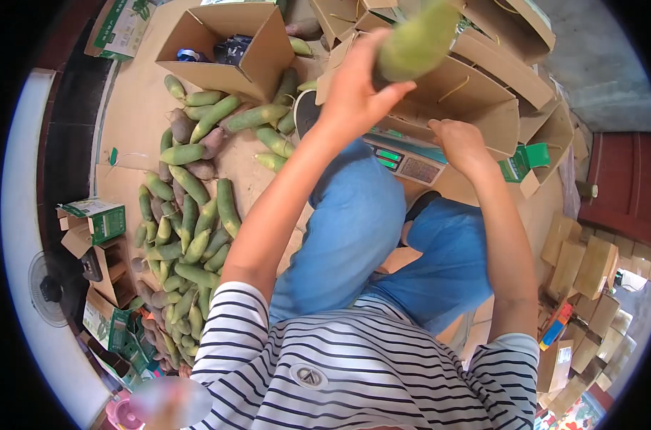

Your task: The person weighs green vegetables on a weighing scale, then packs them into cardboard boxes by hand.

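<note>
My left hand (pixel 354 93) is closed around a large green radish (pixel 420 41), raised over an open cardboard box (pixel 476 97). The radish is slightly blurred. My right hand (pixel 460 143) has its fingers curled at the near edge of that box and seems to grip it; the fingertips are partly hidden. Under the box, between my knees, a digital scale (pixel 404 163) shows lit green displays. To the left, a large pile of green radishes (pixel 189 222) covers the floor, with a few reddish-purple roots (pixel 212 143) among them.
Another open carton (pixel 225 50) with dark blue items inside stands behind the pile. More open boxes (pixel 504 29) crowd the far right. Stacked cartons (pixel 583 287) stand at right, a fan (pixel 50 287) at left. A blurred patch (pixel 169 403) lies at lower left.
</note>
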